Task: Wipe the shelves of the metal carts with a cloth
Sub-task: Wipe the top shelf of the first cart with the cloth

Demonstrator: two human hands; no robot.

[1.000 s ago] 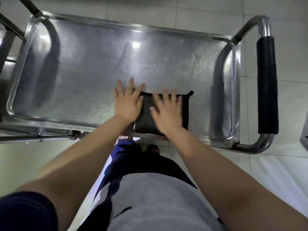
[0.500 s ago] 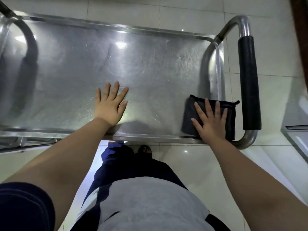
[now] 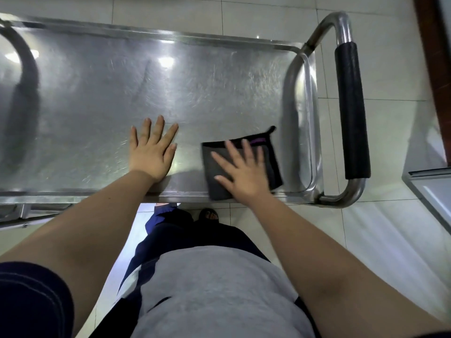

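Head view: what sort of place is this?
Likely an institutional service room, maybe clinic or kitchen. Clues: stainless steel cart with padded push handle, glossy tiled floor, corner of another metal unit at right.

Seen from above, a person wears a grey shirt [image 3: 214,284] with a dark navy short sleeve [image 3: 31,298] and navy side panels [image 3: 130,307] edged by a white stripe [image 3: 133,276], dark navy trousers [image 3: 170,237] and a dark open-toed sandal [image 3: 208,214]; left hand [image 3: 151,152] and right hand [image 3: 244,174] are bare.
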